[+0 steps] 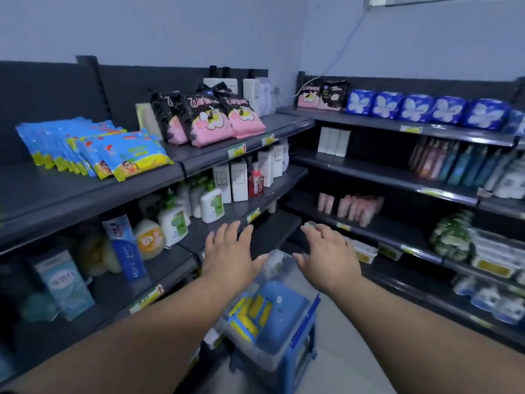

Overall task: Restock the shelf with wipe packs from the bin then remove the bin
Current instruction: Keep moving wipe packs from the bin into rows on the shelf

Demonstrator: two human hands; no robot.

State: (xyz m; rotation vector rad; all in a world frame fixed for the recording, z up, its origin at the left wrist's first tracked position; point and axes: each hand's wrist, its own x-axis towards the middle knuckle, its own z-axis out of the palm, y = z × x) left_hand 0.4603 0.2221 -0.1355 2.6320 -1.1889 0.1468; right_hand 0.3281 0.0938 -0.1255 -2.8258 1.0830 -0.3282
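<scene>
Both bare forearms reach forward, about level and side by side. The left hand (230, 257) and right hand (329, 257) are palm down with fingers straight and spread, gripping nothing. They are apart, above the far end of the bin (279, 263); contact with it cannot be told.

The bin is clear rigid plastic with blue latches and sits on a blue stool (295, 362) in the aisle. It holds glossy blue-and-yellow wipe packs (250, 314). Matching shelved packs (93, 149), flat and soft, stand in rows on the dark top shelf (71, 191), at left.
</scene>
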